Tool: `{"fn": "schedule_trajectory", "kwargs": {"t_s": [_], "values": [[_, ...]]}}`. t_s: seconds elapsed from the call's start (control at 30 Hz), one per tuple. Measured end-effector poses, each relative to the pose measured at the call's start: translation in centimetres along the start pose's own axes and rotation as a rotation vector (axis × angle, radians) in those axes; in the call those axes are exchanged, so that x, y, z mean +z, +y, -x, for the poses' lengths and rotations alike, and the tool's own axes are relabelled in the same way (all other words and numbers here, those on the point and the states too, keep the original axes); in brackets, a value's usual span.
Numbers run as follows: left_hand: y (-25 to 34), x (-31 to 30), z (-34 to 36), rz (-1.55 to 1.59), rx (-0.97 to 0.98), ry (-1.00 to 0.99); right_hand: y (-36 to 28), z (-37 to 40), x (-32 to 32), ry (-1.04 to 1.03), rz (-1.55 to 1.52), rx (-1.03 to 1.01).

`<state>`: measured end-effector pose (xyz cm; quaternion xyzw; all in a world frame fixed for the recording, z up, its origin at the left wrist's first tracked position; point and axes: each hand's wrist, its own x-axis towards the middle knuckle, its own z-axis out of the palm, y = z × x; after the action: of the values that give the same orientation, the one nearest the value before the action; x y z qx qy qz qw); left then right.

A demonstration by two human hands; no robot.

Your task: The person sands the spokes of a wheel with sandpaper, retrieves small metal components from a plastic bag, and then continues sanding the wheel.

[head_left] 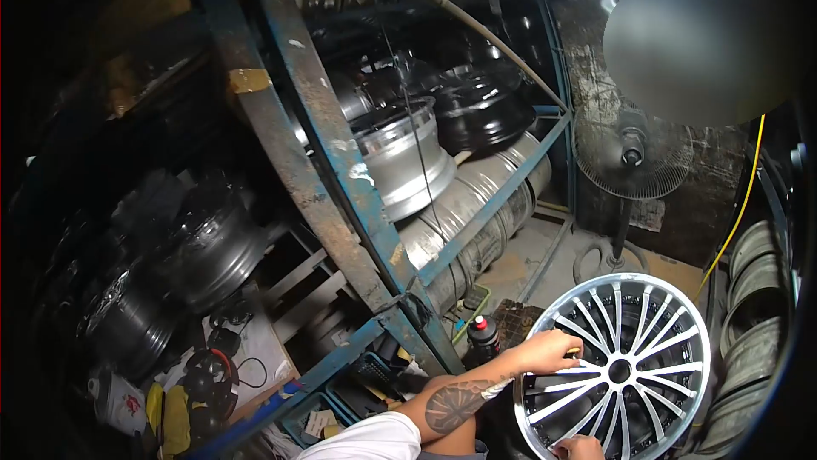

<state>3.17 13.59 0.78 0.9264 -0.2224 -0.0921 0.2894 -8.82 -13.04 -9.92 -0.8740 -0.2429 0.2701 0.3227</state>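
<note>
An alloy wheel [619,290] with bright silver spokes and dark gaps lies face up in front of me at the lower right. My left hand [549,352], on a tattooed forearm, is over the wheel's left spokes. Its fingers are closed around a small yellow piece [574,351], mostly hidden, whose kind I cannot make out. At the bottom edge of the view, my right hand [580,448] is partly cut off. Its fingers are curled at the wheel's near rim; what they hold, if anything, is hidden.
A dark bottle with a red cap [482,332] stands left of the wheel. Behind is a pedestal fan [631,154]. A blue metal rack [340,145] holds several wheel rims [408,162]. More rims [753,332] are stacked at right. Blue baskets [374,375] sit at lower left.
</note>
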Motion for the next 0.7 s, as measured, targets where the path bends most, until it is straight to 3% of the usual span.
{"fn": "schedule_trajectory", "kwargs": {"t_s": [0.07,0.13,0.2,0.27,0.33,0.37,0.4,0.5,0.6,0.63,0.7], "values": [[0.4,0.8,-0.2,-0.02,0.046,0.046,0.7,0.0,0.8,0.147,0.151,-0.176],[1.4,1.4,0.4,-0.055,0.004,0.06,1.5,-1.0,1.5,0.143,0.281,-0.245],[2.1,0.9,1.2,-0.048,-0.032,0.013,-0.6,-1.0,-0.7,0.194,0.127,-0.277],[2.0,1.2,2.1,0.091,0.028,-0.001,-2.9,-0.4,-2.9,0.45,-0.031,-0.448],[2.2,1.8,2.2,0.227,0.093,-0.029,-5.1,-1.0,-4.6,0.703,-0.25,-0.363],[0.8,4.3,1.6,0.39,0.259,0.064,-4.9,-1.7,-4.8,0.779,-0.285,-0.408],[1.8,5.3,2.0,0.709,0.077,0.001,-4.5,-2.4,-5.0,0.862,-0.321,-0.454],[1.9,8.4,4.2,0.829,-0.164,0.219,-4.4,-3.3,-4.4,0.795,-0.498,-0.396],[1.5,9.5,6.8,1.065,-0.235,0.336,-6.4,-3.2,-4.3,0.75,-0.457,-0.477],[1.8,9.9,7.3,1.01,-0.203,0.437,-6.4,-3.7,-3.9,0.738,-0.475,-0.498],[1.5,9.6,8.6,0.982,-0.205,0.431,-6.6,-4.4,-3.0,0.705,-0.533,-0.531]]}}
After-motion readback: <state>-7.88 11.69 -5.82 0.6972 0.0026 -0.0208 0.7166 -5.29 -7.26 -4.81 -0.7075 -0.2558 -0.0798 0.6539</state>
